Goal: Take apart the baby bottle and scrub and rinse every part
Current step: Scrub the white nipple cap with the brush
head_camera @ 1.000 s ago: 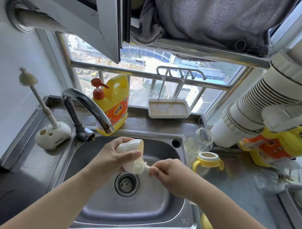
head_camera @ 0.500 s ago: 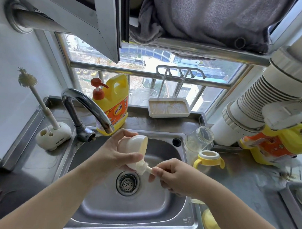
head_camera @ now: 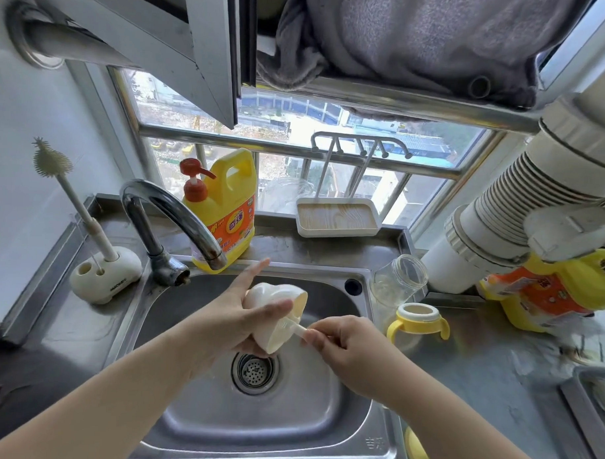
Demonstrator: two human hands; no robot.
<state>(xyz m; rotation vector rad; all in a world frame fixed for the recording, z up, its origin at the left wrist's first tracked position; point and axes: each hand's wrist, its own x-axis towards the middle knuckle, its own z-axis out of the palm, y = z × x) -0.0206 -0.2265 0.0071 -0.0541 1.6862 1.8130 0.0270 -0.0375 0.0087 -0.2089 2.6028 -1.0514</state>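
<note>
Head view shows me my left hand (head_camera: 229, 324) gripping the cream plastic dome-shaped bottle cap (head_camera: 277, 312) over the steel sink (head_camera: 199, 407), its forefinger now lifted straight where it curled a second ago; my right hand (head_camera: 341, 344) pinches the small white brush (head_camera: 296, 327) beside that grip, its tip still in the cap's mouth, so I judge scrubbing continues while the clear glass bottle body (head_camera: 397, 284) waits right of it

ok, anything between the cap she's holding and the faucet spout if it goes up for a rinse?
Nothing visible. The left hand holds the cream cap over the sink, just right of and below the faucet spout. The right hand holds a small brush at its lower rim, away from the spout.
</note>
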